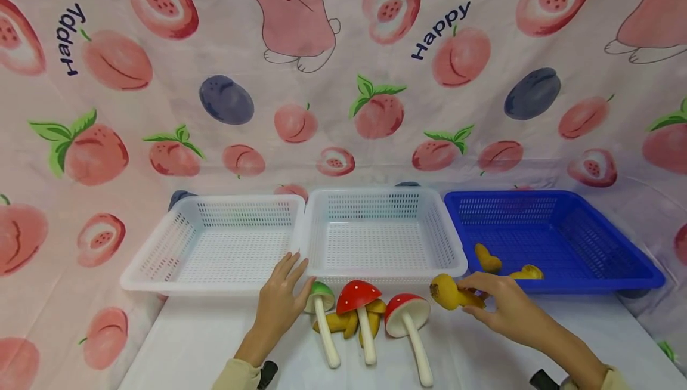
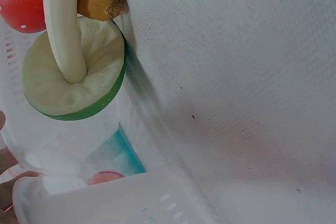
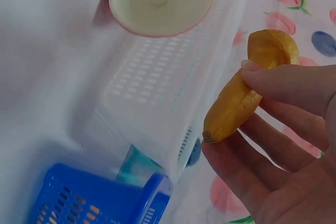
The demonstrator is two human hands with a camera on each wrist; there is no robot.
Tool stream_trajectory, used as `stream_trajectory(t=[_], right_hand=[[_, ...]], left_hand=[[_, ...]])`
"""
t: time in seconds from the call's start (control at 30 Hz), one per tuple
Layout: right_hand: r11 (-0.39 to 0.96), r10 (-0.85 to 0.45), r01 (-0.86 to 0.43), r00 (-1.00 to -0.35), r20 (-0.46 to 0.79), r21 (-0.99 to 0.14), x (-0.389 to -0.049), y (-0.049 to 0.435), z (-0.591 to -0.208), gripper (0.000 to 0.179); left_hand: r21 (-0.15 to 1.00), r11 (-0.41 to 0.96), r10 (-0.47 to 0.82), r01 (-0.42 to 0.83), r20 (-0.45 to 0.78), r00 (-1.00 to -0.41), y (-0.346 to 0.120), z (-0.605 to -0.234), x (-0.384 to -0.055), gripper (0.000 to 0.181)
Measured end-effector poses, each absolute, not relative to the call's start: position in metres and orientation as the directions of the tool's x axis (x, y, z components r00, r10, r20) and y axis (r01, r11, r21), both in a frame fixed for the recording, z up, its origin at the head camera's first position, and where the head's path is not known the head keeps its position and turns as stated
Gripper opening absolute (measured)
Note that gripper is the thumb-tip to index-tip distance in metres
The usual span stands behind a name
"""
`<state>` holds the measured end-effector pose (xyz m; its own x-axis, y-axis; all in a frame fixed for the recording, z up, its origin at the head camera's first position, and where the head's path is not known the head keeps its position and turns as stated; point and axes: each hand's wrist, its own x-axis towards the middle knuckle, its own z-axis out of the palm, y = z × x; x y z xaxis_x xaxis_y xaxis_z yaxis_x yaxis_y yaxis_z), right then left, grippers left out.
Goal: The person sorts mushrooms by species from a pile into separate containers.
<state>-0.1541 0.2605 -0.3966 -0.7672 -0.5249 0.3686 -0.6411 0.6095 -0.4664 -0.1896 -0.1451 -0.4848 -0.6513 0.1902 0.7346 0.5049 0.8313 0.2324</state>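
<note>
My right hand (image 1: 499, 306) pinches a yellow-brown toy mushroom (image 1: 448, 292) between thumb and fingers, in front of the blue basket's near-left corner. The right wrist view shows this mushroom (image 3: 233, 106) lengthwise, a dark tip at one end. My left hand (image 1: 281, 291) has its fingers extended at the front edges of the two white baskets, beside a green-capped mushroom (image 1: 320, 300). Two red-capped mushrooms with white dots, one in the middle (image 1: 358, 296) and one to the right (image 1: 406, 312), lie on the table. Yellow-brown pieces (image 1: 335, 322) are partly hidden behind the stems.
A left white basket (image 1: 214, 287) and a middle white basket (image 1: 386, 274) stand side by side. To their right is the blue basket (image 1: 596, 285), with yellow-brown pieces (image 1: 487, 259) inside. Fruit-printed cloth (image 1: 322, 157) hangs behind; a white cloth (image 1: 188, 342) covers the table.
</note>
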Motion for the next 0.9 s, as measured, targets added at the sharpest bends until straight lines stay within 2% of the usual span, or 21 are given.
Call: stream_trajectory(t=[0.2,0.5,0.9], right_hand=[[0.654,-0.475,-0.610,-0.792,0.383,-0.448,-0.161,0.274,-0.394,0.035],[0.680,-0.441,-0.600,-0.794,0.418,-0.421,-0.171,0.291,-0.388,0.033],[0.766,-0.351,-0.481,-0.868,0.350,-0.425,-0.183,0.310,-0.386,0.030]], left_hand=[[0.229,0.830,0.191,0.509,0.740,-0.645,-0.145,-0.484,-0.189,0.039],[0.225,0.836,0.189,0.500,0.738,-0.648,-0.144,-0.483,-0.188,0.039],[0.222,0.835,0.191,0.504,0.742,-0.643,-0.144,-0.482,-0.187,0.038]])
